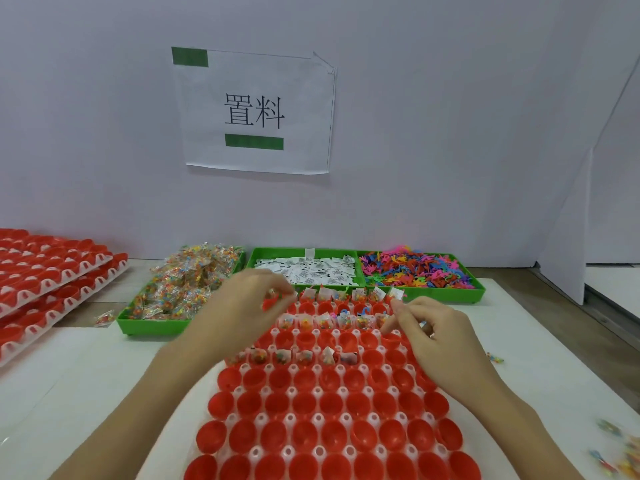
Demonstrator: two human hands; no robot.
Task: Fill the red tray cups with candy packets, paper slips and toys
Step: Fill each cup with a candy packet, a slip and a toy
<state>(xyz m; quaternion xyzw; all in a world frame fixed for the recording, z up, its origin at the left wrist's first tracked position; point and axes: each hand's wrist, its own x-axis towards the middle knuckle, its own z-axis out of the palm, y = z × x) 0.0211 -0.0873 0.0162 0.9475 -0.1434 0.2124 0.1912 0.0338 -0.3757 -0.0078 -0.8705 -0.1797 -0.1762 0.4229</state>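
Left fingers: the left hand point(242, 299) pinches a small red toy point(269, 302) at the tray's far left corner.
Right fingers: the right hand point(434, 332) is curled, fingertips point(393, 320) at the cups on the far right; it looks to be holding something small, but blur hides what.
Tray: the red tray point(332, 403) lies near, between both forearms. Three far rows hold packets and slips; the rows between them and all near rows look bare.
Doing it well: I'd drop the toy straight down into a cup that already has a packet and slip, without knocking the slips standing upright.
Supplies: beyond the tray, green bins hold candy point(180, 292) on the left, slips point(311, 270) in the middle, toys point(415, 270) on the right.
Around: spare trays point(48, 271) stacked far left; stray candies point(613, 452) near right.
In the way: each hand covers the far cups beneath it.
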